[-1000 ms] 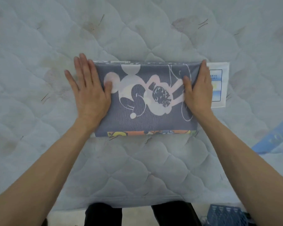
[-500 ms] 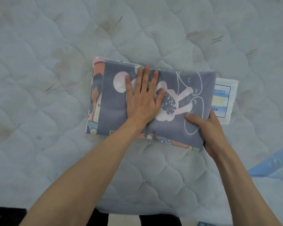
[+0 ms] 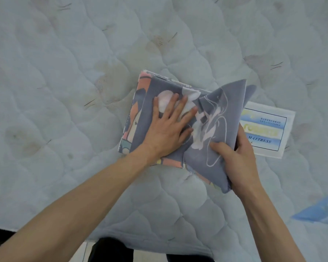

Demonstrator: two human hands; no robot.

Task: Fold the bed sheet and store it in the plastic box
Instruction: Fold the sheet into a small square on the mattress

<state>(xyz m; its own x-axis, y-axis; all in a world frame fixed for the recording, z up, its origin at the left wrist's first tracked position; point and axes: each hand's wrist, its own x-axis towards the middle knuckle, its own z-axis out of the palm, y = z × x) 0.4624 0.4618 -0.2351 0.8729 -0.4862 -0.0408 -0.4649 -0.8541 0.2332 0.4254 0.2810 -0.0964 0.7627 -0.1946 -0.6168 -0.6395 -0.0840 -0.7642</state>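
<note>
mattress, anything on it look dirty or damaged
Yes. The mattress has brownish stains, clearest left of the sheet near and at far left, plus short dark strands scattered on its quilting. No tears show.

A bedroom: a bare quilted mattress with its sewn-on label
</note>
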